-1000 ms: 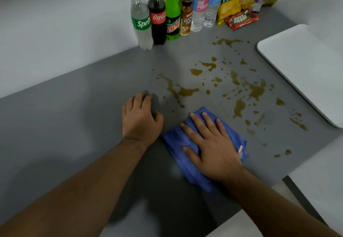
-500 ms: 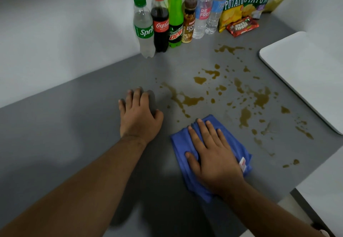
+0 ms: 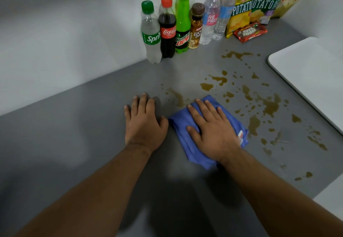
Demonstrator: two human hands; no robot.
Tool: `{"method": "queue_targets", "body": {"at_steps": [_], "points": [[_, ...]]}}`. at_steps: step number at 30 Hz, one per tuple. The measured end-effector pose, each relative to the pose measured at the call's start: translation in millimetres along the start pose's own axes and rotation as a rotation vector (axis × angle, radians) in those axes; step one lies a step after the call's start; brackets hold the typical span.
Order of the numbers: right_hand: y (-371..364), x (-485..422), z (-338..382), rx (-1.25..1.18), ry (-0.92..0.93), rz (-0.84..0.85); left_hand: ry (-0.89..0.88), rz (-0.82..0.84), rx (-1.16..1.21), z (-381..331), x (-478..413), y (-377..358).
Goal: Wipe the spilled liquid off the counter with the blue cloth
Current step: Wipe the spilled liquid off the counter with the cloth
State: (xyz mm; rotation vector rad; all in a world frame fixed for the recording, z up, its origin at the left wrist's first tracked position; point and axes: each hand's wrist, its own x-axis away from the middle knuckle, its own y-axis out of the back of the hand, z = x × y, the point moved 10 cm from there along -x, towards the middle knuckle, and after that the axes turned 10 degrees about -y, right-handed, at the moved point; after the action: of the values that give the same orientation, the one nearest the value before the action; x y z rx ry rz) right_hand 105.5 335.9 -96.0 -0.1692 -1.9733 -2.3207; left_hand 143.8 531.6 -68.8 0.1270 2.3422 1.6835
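The blue cloth (image 3: 187,134) lies folded on the grey counter (image 3: 74,125), its far edge touching the near-left end of the brown spill (image 3: 267,105). It is pressed flat under the right hand (image 3: 213,131), fingers spread, not clenched. The left hand (image 3: 144,125) rests flat and empty just left of it. Liquid could be smeared rather than lifted if the small cloth is dragged across so wide a scatter. Far strokes risk knocking the bottles (image 3: 168,27); the white board (image 3: 311,75) at right could be stained.

Left hand (image 3: 144,125), right hand (image 3: 213,131), bare forearms, no sleeves, no rings
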Motion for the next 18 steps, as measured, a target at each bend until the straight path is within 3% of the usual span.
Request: {"method": "queue_targets", "body": {"at_steps": [3,8,13,18], "points": [[-4,24,-6,0.001,-0.049,-0.023,0.001,0.017,-0.018,1,-1,-3],[-13,45,23,0.000,0.022,0.017,-0.003,0.019,-0.033,0,-1,-4],[-10,15,53,-0.008,0.121,0.037,-0.006,0.036,-0.036,0,-1,-7],[3,-18,35,-0.027,0.056,-0.008,-0.015,-0.007,-0.051,0,-1,-3]]}}
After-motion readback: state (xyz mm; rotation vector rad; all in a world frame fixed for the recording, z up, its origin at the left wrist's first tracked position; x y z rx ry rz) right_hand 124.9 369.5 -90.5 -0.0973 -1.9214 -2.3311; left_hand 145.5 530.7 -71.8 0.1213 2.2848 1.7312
